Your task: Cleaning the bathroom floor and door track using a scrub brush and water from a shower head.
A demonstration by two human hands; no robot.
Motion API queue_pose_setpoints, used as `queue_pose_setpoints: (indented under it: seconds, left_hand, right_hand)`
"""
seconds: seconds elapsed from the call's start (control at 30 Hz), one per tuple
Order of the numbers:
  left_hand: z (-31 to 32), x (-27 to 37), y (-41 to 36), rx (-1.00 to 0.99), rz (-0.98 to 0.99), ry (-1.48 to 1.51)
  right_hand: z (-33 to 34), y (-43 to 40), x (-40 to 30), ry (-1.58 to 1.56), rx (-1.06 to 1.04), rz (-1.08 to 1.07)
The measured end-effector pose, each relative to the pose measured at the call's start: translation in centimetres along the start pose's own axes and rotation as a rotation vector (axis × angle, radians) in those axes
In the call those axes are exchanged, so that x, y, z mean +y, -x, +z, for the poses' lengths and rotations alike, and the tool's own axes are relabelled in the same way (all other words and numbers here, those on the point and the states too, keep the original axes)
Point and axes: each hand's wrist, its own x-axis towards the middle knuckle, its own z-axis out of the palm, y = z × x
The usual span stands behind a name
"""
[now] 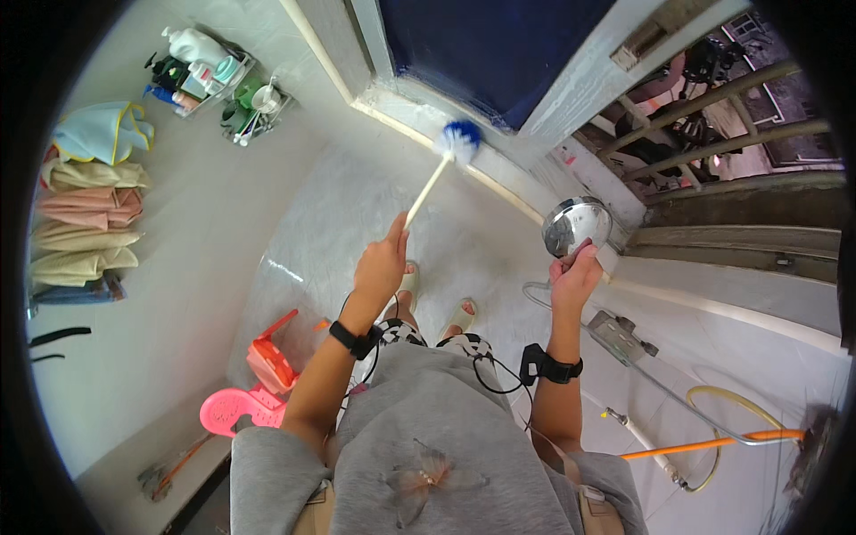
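Observation:
A toilet brush (428, 190) with a pale handle is gripped in my left hand (379, 267). Its round blue and white bristle head (459, 140) is by the lower frame of a window (495, 60) with a dark blue pane; whether the bristles touch the frame, I cannot tell. My right hand (574, 277) holds a round chrome shower head (577, 227) beside the wall on the right. From below that hand a grey hose (669, 394) runs down to the right. No water is visible coming from the shower head.
Bottles (197, 47) and cups (266, 99) fill wall racks at upper left. Towels (93, 207) hang on the left wall. A pink plastic seat (234, 409) and a red plastic item (273, 364) stand at lower left. Metal bars (722, 150) cross an opening at right, above a mixer valve (618, 336).

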Motion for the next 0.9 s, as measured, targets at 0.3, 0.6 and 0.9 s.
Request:
queue_pose_setpoints:
  seconds: [0.3,0.6,0.9]
  left_hand:
    - [-3.5,-4.6,-3.7,0.037,0.105,0.056]
    - [-8.0,-0.8,-2.0,-0.266,0.196,0.168]
    - [-10.9,2.2,-2.6,-0.3,0.343,0.26]
  right_hand:
    - [2.0,-2.1,-11.2,0.121,0.168,-0.081]
    - [2.7,-2.8,-25.0,0.12,0.318,-0.243]
    - [3.1,-2.2,-26.4,0.168,0.302,-0.366]
